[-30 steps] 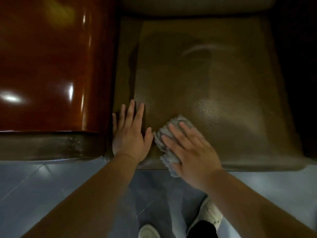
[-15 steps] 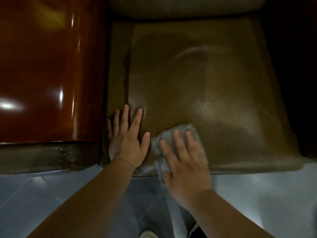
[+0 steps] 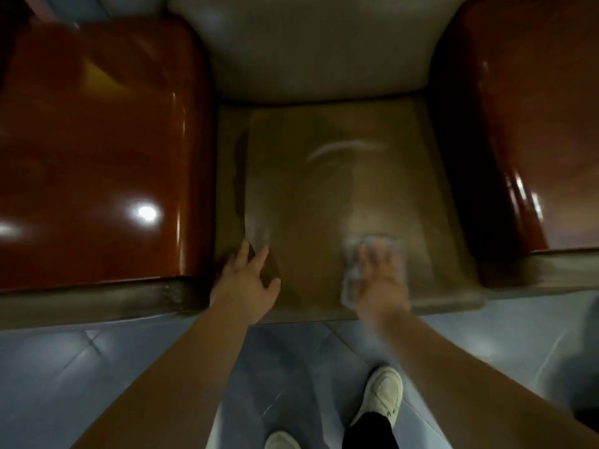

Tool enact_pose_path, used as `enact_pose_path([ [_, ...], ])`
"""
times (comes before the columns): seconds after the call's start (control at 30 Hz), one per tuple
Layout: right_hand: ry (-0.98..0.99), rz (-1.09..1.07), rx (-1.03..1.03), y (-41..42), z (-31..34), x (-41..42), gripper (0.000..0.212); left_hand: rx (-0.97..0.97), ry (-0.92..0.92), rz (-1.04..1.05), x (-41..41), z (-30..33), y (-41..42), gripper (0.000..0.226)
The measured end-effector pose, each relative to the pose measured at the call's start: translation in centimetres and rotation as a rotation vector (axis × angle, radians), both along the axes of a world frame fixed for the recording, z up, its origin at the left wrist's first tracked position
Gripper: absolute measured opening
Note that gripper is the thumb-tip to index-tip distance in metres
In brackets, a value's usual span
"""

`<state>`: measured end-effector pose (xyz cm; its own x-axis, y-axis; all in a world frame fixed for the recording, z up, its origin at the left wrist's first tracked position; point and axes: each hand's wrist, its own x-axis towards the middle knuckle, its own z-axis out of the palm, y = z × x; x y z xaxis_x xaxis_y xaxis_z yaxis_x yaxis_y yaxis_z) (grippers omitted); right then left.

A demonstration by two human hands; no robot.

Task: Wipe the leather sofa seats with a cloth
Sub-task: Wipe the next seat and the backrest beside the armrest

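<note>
A sitting area, likely a lounge or living room: a brown leather sofa seat [image 3: 340, 196] with a pale backrest cushion [image 3: 317, 50] sits between glossy reddish wooden armrests [image 3: 97, 150] on a grey-blue tiled floor [image 3: 81, 367].

The right hand [image 3: 381, 280] is smeared by motion blur, so its fingers cannot be told apart, and it hides most of the cloth [image 3: 353, 270] beneath it. Both glossy armrests [image 3: 97, 150] run off the left and right edges. The near white shoe [image 3: 281, 441] is cut by the bottom edge
</note>
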<state>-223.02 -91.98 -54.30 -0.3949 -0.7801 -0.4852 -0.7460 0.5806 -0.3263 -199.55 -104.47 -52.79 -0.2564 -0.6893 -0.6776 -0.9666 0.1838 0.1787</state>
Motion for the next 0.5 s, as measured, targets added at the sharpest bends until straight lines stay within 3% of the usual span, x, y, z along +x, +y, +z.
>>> enact_pose_path([
  [0.07,-0.217,0.202,0.119,-0.4,4.1,3.0,0.06,0.144,0.065,0.037,0.7,3.1,1.8,0.07],
  [0.13,-0.419,0.218,0.283,0.0,9.3,3.8,0.048,0.191,0.095,0.043,1.7,6.8,4.0,0.065],
  [0.23,-0.686,-0.133,0.261,2.0,17.7,3.0,0.036,0.179,0.112,0.105,2.9,13.7,6.3,0.059],
  [0.3,-0.68,-0.334,0.234,2.8,21.5,1.1,0.034,0.174,0.105,0.136,3.2,18.2,6.6,0.059],
  [0.43,-0.639,-0.524,0.21,1.2,27.1,-3.5,0.039,0.124,0.107,0.207,2.4,24.5,3.6,0.06],
  [0.5,-0.769,-0.681,0.173,-0.9,29.9,-5.3,0.03,0.078,0.138,0.249,1.6,27.1,0.9,0.059],
])
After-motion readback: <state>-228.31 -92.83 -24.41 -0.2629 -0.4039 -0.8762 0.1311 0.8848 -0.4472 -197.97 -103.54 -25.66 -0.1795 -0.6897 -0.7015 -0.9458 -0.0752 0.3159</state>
